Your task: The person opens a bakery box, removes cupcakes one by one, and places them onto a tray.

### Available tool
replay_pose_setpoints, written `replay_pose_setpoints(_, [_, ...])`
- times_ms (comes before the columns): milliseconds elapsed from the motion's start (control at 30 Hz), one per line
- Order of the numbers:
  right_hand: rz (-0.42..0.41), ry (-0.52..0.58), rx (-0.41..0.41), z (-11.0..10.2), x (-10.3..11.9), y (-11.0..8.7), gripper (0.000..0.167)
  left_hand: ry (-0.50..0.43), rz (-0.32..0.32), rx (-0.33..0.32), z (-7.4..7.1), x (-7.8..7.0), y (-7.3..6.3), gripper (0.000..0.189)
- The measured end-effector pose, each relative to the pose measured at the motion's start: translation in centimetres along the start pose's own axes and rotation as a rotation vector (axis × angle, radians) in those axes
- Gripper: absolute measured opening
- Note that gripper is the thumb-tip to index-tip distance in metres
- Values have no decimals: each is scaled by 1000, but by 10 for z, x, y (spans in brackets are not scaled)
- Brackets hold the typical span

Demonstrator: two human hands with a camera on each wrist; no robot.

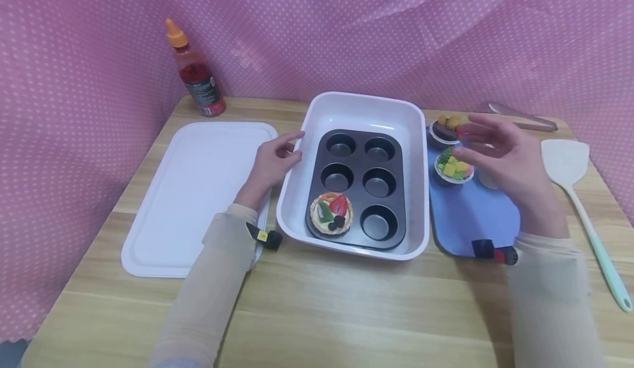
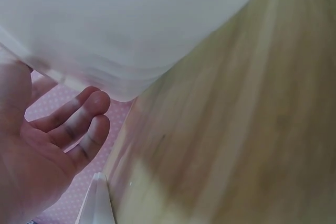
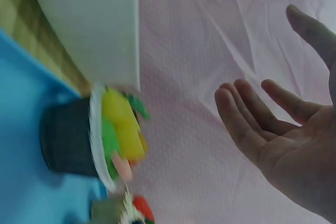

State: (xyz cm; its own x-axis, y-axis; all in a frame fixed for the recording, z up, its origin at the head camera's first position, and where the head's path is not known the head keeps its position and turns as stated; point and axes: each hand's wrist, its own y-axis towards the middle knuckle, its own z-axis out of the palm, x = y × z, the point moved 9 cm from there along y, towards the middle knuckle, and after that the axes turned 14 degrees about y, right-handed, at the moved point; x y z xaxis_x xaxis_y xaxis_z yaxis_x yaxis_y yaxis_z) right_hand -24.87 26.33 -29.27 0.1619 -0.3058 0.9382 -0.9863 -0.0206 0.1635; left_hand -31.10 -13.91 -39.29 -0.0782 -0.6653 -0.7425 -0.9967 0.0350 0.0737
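Observation:
My left hand (image 1: 271,161) rests its fingertips at the left rim of a white rectangular basin (image 1: 354,253). In the left wrist view, loosely bent fingers (image 2: 89,114) lie beside the basin's outer wall. Inside the basin sits a dark muffin tin (image 1: 359,195); a fruit tart (image 1: 332,214) topped with strawberry and kiwi occupies its front-left cup. Hovering over the blue board (image 1: 475,219), my right hand (image 1: 510,159) is empty, with fingers spread apart in the right wrist view. Near its fingertips stand a cupcake with yellow and green topping (image 1: 453,169) and a dark-topped cupcake (image 1: 444,130).
At left lies a white board (image 1: 198,192), with an orange-capped sauce bottle (image 1: 200,84) behind it. A spatula with mint handle (image 1: 584,214) lies at right, metal tongs (image 1: 525,117) at the back. Another small item (image 1: 487,180) is partly hidden by the right hand. Pink dotted cloth (image 1: 346,38) hangs behind.

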Motion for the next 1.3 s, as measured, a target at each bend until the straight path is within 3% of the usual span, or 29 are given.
replay_pose_setpoints(200, [-52, 87, 117, 41, 9, -1, 58, -4, 8, -22, -1, -1, -1, 46])
replay_pose_setpoints(333, [-41, 157, 186, 65, 7, -2, 57, -19, 25, -44, -1, -1, 0, 46])
replay_pose_setpoints(567, [-61, 399, 307, 97, 1, -2, 54, -24, 27, -72, 0, -2, -1, 47])
replay_pose_setpoints(667, [-27, 404, 326, 108, -1, -5, 55, -13, 28, -86, -1, -3, -1, 47])
replay_pose_setpoints(867, [56, 313, 405, 138, -6, -13, 63, -7, 24, -106, -3, 0, -3, 47])
replay_pose_setpoints(1100, [52, 299, 480, 170, -6, -20, 69, -13, 32, -123, -4, 0, -4, 47])
replay_pose_setpoints(1300, [51, 229, 498, 180, -8, -23, 71, -3, 34, -134, -5, -2, -4, 48])
